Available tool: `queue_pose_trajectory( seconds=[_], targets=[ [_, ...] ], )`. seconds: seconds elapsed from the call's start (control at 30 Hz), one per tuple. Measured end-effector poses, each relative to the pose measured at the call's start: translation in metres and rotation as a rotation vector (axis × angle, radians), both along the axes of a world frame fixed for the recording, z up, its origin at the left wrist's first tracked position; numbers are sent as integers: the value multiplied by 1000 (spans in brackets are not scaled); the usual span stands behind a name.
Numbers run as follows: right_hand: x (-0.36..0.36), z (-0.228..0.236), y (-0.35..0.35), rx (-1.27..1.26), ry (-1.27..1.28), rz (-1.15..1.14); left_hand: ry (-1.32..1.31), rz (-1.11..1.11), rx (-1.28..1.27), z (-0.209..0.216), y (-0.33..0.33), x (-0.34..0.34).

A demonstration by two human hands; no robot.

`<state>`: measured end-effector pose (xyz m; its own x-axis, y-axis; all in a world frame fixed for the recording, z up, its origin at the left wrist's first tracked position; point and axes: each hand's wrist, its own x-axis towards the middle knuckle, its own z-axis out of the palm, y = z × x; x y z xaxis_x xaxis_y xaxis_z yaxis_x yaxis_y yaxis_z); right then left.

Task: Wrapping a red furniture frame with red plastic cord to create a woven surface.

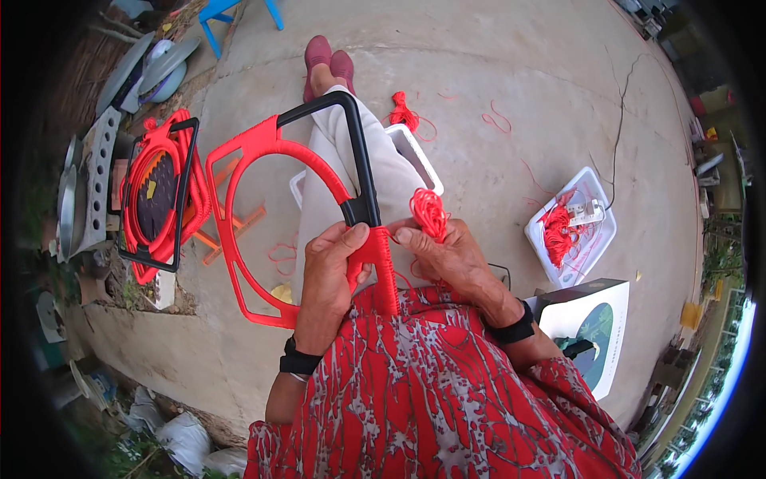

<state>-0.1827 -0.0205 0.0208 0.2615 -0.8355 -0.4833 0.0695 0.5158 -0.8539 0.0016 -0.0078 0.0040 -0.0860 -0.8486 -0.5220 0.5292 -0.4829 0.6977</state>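
A flat frame (259, 137) with a round opening inside an angular outer rim rests across my lap. Red cord is wound tightly over most of it; its far right stretch is bare black. My left hand (329, 259) grips the wound section beside the joint, thumb on top. Close by on the right, my right hand (455, 255) is closed around a looped bundle of red cord (429, 211), which stands up above the thumb and fingers. A strand appears to run between the bundle and the frame; the right fingertips are partly hidden.
Similar red and black frames (163, 199) are stacked at left over an orange stool (247, 219). A white basket (590, 254) at right holds red cord and a power strip. Nearby stands a white box (614, 335). Another red cord bundle (404, 112) lies ahead; a blue stool (215, 12) is farther off.
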Motion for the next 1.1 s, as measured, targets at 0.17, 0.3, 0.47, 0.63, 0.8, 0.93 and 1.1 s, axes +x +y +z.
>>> queue_pose_trajectory(
  seconds=[0.17, 0.3, 0.47, 0.63, 0.8, 0.93, 1.1],
  targets=[
    [-6, -17, 13, 94, -102, -28, -7, 35, 13, 1, 0, -3],
    [-9, -5, 20, -21, -3, -20, -28, 33, 44, 2, 1, -6],
    [-12, -4, 23, -210, 74, -13, -60, 58, 51, 6, 2, -8],
    [-8, -5, 33, -135, -1, 36, -58, 28, 48, 5, 5, -10],
    [-8, -5, 34, -132, -44, 38, -36, 34, 29, 6, 5, -9],
    [-12, -14, 30, -105, 8, -7, -28, 9, -1, 6, 5, -8],
    [-42, -1, -17, -160, 218, -20, -85, 77, -33, 9, 5, -13]
  ],
)
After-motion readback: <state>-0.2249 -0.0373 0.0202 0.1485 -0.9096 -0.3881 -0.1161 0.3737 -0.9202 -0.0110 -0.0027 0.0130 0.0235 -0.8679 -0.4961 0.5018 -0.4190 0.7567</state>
